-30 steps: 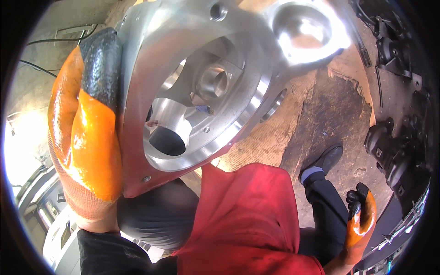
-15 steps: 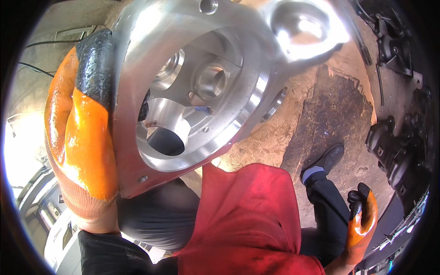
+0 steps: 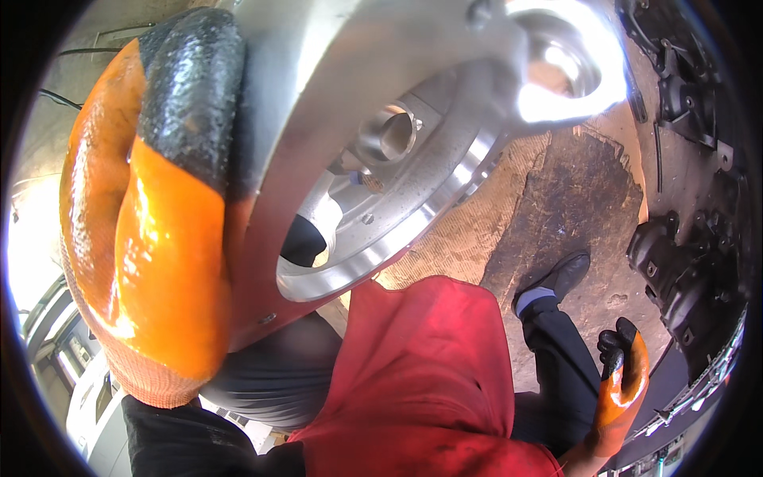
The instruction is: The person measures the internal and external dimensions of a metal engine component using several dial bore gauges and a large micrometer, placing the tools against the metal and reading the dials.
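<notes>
A large machined metal housing (image 3: 350, 79) is tilted up close in front of me, with a wide round opening and bored holes inside it. My left hand (image 3: 171, 215), in an orange glove with black fingertips, is closed on the housing's left edge. The ends of its fingers are hidden behind the metal. A bright round cup-shaped part (image 3: 576, 63) shows at the housing's far right, partly washed out by glare. Away at the lower right, my right hand (image 3: 624, 389) wears a matching glove. Its fingers are loosely bent with a gap between them, and they hold nothing.
Dark moulded metal parts (image 3: 675, 262) stand along the right side. A worn brown sheet (image 3: 556, 215) covers the floor beyond my red apron (image 3: 429, 358). My shoe (image 3: 568, 274) rests near that sheet. Thin black cables (image 3: 60, 98) run at the upper left.
The housing has turned and tilted with my left hand, coming closer and hiding more of its inside. My left hand looks larger and nearer. My right hand has barely shifted.
</notes>
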The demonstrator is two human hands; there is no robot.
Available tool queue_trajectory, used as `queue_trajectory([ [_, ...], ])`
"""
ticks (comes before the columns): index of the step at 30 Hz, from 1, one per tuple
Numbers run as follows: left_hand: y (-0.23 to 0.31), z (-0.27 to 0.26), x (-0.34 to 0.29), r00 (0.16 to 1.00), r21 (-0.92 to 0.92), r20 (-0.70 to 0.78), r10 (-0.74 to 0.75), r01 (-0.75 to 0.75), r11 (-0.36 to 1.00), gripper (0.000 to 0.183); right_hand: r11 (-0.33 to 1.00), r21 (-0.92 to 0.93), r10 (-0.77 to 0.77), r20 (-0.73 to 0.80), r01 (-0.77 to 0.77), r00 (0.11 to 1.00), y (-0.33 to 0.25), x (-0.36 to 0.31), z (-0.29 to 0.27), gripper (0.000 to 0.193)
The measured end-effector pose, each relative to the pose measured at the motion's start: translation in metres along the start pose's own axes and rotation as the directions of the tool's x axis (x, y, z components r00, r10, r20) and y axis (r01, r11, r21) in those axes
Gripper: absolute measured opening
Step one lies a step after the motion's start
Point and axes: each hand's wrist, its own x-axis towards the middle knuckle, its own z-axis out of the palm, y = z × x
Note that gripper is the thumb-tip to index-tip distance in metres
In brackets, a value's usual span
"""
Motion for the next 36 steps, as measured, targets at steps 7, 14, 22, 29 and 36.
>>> queue_trajectory([
  [7, 0.009, 0.01, 0.002, 1.0, -0.047, 0.022, -0.02, 0.021, 0.999, 0.038, 1.0, 0.006, -0.03, -0.027, 0.03, 0.999, 0.0, -0.002, 0.003, 0.038],
  [14, 0.021, 0.021, -0.011, 0.994, 0.023, 0.108, 0.015, -0.017, 1.0, 0.04, 0.998, 0.012, -0.063, -0.037, 0.063, 0.997, -0.005, -0.007, -0.004, 0.043],
  [22, 0.015, 0.029, -0.053, 0.939, 0.25, 0.27, 0.212, -0.281, 0.927, 0.059, 0.995, 0.06, -0.082, -0.053, 0.085, 0.995, -0.003, -0.02, -0.012, 0.05],
  [29, 0.043, 0.051, -0.07, 0.801, 0.238, 0.542, 0.256, -0.438, 0.867, 0.048, 0.995, 0.008, -0.096, -0.02, 0.096, 0.995, -0.004, -0.028, -0.024, 0.046],
  [36, 0.036, 0.07, -0.09, 0.765, 0.177, 0.487, 0.421, -0.558, 0.81, 0.067, 0.995, 0.057, -0.082, 0.003, 0.081, 0.997, 0.012, -0.031, -0.034, 0.049],
])
